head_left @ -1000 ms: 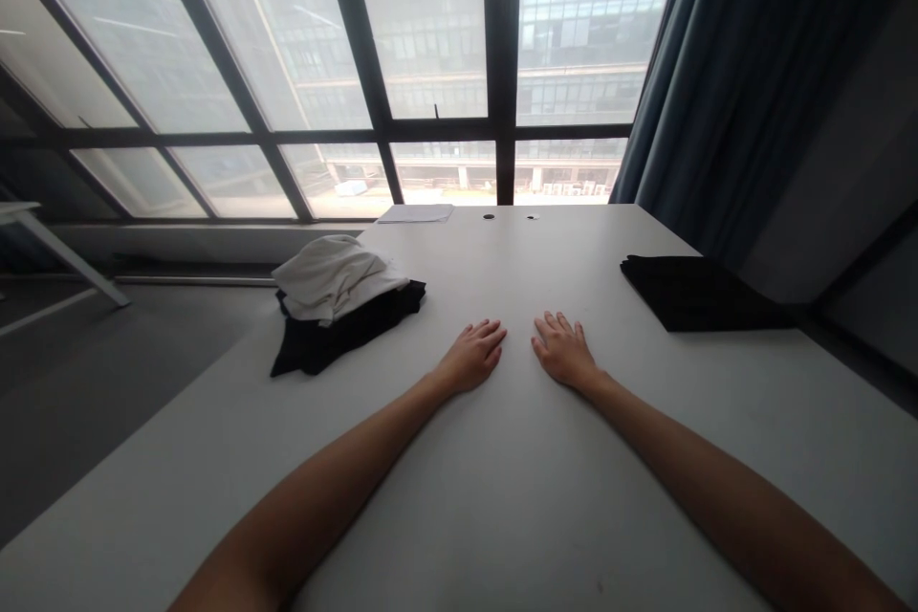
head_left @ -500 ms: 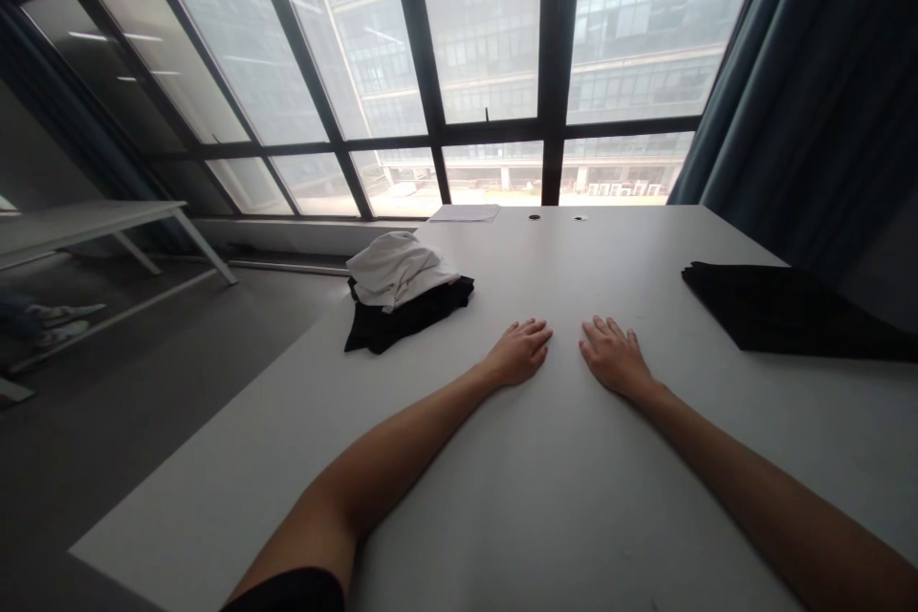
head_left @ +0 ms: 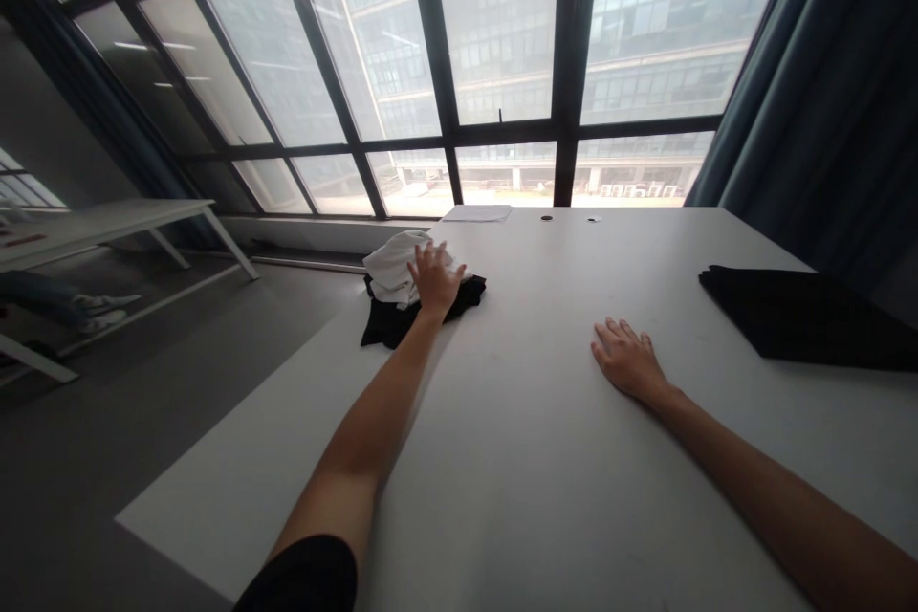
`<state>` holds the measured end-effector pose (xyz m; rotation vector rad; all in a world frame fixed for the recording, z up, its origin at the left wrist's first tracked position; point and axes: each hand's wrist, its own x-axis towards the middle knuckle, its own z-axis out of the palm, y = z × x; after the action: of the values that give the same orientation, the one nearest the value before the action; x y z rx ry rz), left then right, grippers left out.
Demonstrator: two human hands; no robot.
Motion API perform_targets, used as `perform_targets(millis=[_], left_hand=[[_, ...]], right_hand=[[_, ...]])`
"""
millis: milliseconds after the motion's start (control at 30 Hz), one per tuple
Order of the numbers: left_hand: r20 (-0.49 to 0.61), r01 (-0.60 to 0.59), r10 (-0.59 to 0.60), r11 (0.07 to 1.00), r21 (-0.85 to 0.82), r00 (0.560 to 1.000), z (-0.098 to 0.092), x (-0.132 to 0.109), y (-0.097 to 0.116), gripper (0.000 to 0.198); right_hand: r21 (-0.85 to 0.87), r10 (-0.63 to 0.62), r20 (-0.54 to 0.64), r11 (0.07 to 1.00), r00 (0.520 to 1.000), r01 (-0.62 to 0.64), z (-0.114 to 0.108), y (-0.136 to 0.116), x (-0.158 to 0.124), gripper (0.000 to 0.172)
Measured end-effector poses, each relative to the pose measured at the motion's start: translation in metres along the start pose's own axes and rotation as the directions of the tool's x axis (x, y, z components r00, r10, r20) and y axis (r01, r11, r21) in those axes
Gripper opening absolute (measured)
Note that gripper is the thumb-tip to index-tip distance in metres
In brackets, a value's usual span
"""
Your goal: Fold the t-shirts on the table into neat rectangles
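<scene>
My left hand (head_left: 437,282) is over the right part of a crumpled white cloth (head_left: 391,266), fingers spread; whether it touches the cloth I cannot tell. Beneath the white cloth lies a black cloth (head_left: 385,323), on the left side of the white table (head_left: 531,459). My right hand (head_left: 628,360) lies palm down on the tabletop with its fingers apart, holding nothing. To its right is a flat, folded black cloth (head_left: 818,316).
White paper (head_left: 477,213) lies at the table's far edge, near two small round fittings. Windows and a blue curtain (head_left: 818,96) stand behind. At the left, a person's legs (head_left: 57,299) show beneath another white table (head_left: 107,225).
My left hand has moved from the tabletop forward and left to the white cloth, its fingers spreading. My right hand still rests on the table. The view has shifted slightly left.
</scene>
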<state>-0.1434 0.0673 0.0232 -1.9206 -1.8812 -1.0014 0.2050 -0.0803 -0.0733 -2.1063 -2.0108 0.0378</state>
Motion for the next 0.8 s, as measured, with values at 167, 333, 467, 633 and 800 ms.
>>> perform_targets(millis=[167,333,467,633,800], left_hand=[[0.144,0.209,-0.226,0.97,0.122,0.964,0.014,0.002,-0.053,0.091],[0.218,0.171,-0.209,0.968,0.181,0.953,0.037,-0.01,-0.067,0.083],[0.193,0.167,-0.202,0.969,0.183,0.96,0.04,-0.009,-0.069,0.082],[0.182,0.167,-0.201,0.968,0.188,0.962,0.04,-0.008,-0.07,0.08],[0.142,0.167,-0.188,0.975,0.148,0.972,0.037,-0.009,-0.068,0.066]], right_hand=[[0.007,-0.007,-0.016,1.0,1.0,0.007,0.001,0.001,0.001,0.054],[0.014,0.01,-0.007,1.0,1.0,-0.01,-0.001,0.0,0.001,0.054],[0.016,0.013,0.011,1.0,1.0,-0.014,-0.004,-0.002,0.0,0.054],[0.026,0.014,0.014,1.0,1.0,-0.015,-0.006,-0.003,0.0,0.054],[0.021,0.017,0.013,1.0,1.0,-0.017,-0.005,-0.003,0.0,0.055]])
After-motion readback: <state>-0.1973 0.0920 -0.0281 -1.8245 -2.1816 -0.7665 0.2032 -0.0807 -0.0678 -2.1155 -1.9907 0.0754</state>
